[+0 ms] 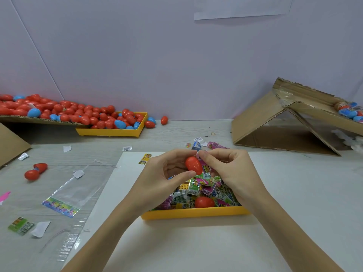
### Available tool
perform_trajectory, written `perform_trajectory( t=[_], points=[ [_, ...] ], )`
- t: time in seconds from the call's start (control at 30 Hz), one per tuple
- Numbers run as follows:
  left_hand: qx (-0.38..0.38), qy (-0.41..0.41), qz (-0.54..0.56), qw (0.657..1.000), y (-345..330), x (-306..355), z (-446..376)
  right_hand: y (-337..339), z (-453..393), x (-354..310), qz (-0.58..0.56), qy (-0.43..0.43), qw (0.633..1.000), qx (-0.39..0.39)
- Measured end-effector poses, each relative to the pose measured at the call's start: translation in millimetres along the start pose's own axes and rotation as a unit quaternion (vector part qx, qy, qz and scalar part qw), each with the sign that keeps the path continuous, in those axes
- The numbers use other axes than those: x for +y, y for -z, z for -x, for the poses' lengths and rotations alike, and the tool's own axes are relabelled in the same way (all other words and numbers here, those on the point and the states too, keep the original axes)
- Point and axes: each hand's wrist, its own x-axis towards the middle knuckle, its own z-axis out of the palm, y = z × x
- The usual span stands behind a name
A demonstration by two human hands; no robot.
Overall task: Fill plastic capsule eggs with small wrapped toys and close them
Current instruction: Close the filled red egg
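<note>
Above the yellow tray (196,212) of wrapped toys (198,190), a red capsule egg (194,165) is being pinched in the left hand (167,174) grip, long axis tilted upright, while a wrapper beside it is being pinched by the right hand (228,169)

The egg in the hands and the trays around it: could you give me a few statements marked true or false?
1. The left hand holds a red egg. True.
2. The near tray holds only eggs. False: mostly wrapped toys, with one red egg among them.
3. The far tray is yellow. True.
4. All eggs in the far pile are blue. False: most are red, a few blue.
5. The right hand rests flat on the table. False: it is raised, fingertips at the egg's top.
</note>
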Motion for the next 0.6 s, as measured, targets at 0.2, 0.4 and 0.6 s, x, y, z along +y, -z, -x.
perform_trajectory(
  t=[0.2,0.4,0.6],
  points=[
    [0.013,0.018,0.007,1.000,-1,-1,-1,1,-3,3,-0.008,0.001,1.000,0.019],
    [0.050,0.117,0.055,0.990,-6,1,-3,-2,-5,9,0.007,-0.004,0.999,-0.052],
    [0.023,0.126,0.048,0.991,-12,1,0,-4,-6,11,0.038,0.022,0.997,-0.071]
  ],
)
